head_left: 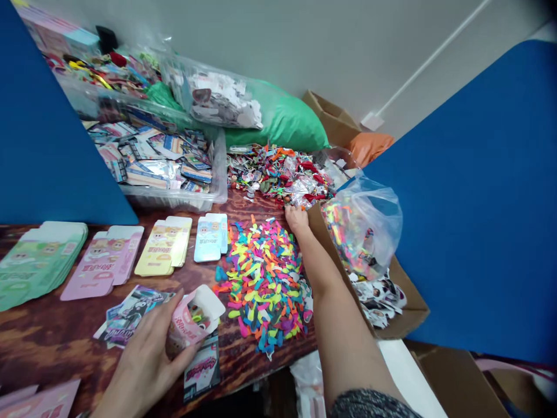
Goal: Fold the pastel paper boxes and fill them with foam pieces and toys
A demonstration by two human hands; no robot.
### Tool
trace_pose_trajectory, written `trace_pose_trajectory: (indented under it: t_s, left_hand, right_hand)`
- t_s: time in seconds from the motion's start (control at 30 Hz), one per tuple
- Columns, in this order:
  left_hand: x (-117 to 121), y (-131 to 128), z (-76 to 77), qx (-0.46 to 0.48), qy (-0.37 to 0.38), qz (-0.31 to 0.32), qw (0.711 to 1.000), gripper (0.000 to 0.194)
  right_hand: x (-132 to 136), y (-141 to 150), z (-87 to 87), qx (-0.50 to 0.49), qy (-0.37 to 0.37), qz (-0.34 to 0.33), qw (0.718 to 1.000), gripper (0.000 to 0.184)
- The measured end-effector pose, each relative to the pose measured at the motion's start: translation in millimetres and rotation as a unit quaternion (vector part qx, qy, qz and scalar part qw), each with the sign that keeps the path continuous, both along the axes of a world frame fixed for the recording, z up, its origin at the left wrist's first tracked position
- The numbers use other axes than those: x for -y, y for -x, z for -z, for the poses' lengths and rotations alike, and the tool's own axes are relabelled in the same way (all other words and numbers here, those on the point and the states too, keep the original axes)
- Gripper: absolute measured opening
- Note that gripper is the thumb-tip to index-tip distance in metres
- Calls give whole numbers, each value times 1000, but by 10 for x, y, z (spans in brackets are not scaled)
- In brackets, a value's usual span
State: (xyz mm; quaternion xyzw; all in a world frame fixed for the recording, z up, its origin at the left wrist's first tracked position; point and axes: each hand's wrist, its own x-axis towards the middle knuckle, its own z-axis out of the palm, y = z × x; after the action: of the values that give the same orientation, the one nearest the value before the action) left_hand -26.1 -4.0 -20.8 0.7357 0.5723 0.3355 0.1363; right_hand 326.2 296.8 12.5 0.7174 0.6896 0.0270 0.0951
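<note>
Left hand wrapped around open pink carton, fingers pressed to its side, colored pieces showing inside. Right hand against rim of cardboard box, just beside neon piece pile; grip state not determinable, fingers partly hidden. Box holding clear bag of neon pieces, printed stickers below. Clear plastic tub filled with foil printed packets. Behind tub, bag of white cut-outs lying on green bag. Flat pastel cartons laid on wooden table.

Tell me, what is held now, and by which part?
The left hand grips a pink card box by its side; the fingers of the right hand are hidden, so its hold cannot be told.
</note>
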Motion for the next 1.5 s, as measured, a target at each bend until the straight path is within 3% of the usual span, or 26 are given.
trace_pose_trajectory:
  t_s: [0.13, 0.27, 0.43, 0.5, 0.6, 0.7, 0.8, 0.9, 1.07, 1.17, 1.3, 1.5]
  left_hand:
    - [-29, 6, 28, 14, 35, 7, 999, 76]
    - [-34, 7, 54, 17, 44, 6, 999, 78]
    - [-69, -10, -21, 34, 31, -7, 999, 75]
    - [-101, -9, -72, 41, 37, -14, 998, 75]
    - [-151, 11, -136, 49, 52, -35, 997, 76]
    - [-163, 59, -181, 57, 77, -70, 993, 72]
    - [-106, 121, -229, 58, 82, -97, 990, 71]
    - [6, 167, -283, 44, 68, -98, 992, 73]
    - [178, 185, -325, 15, 20, -87, 996, 76]
    - [233, 174, -329, 5, -11, -84, 996, 78]
    - [273, 141, -360, -1, -22, -89, 996, 76]
    - [285, 172, -377, 82, -3, -93, 992, 73]
  right_hand:
    - [-91, -56, -173, -2, 0, -13, 1000, 37]
    - [-107, -62, -538, -27, -31, -14, 999, 40]
    - [173, 140, -1006, -114, -14, -115, 987, 40]
    - [404, 318, -1150, -206, -7, -184, 961, 39]
    - [829, 659, -1318, -355, 19, -288, 889, 38]
    - [1249, 1021, -1417, -407, 70, -356, 838, 36]
    - [1579, 1348, -1409, -399, 100, -421, 808, 32]
    - [1818, 1615, -1279, -369, 120, -482, 785, 29]
    - [2088, 1877, -991, -357, 107, -461, 805, 28]
    - [2181, 1970, -901, -346, 105, -450, 817, 13]
    - [2282, 2094, -873, -314, 54, -477, 819, 9]
    - [2386, 2010, -934, -413, -52, -492, 764, 23]
